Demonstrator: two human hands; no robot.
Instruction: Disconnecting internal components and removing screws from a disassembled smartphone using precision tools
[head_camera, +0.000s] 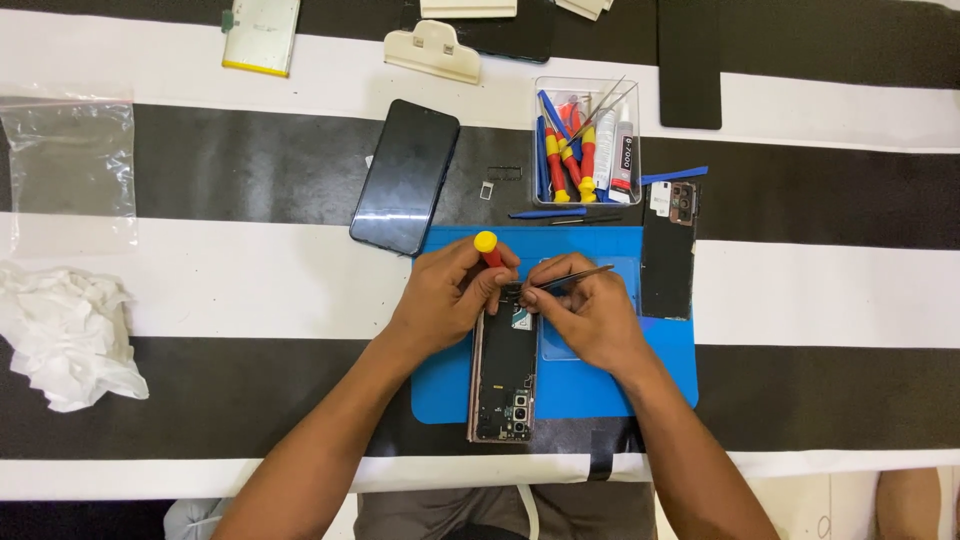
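An opened phone (503, 385) with its back off lies upright on a blue mat (590, 385), circuit board and camera modules showing. My left hand (450, 295) grips a red screwdriver with a yellow cap (487, 244), tip down at the phone's upper end. Over that same end, my right hand (590, 310) pinches metal tweezers (575, 277) pointing left. The tool tips are hidden by my fingers.
A black phone (405, 176) lies screen-up to the upper left. A clear box of screwdrivers and glue (587, 140) stands behind the mat. A dark back cover (668, 250) lies right, crumpled white tissue (65, 335) and a plastic bag (68, 160) far left.
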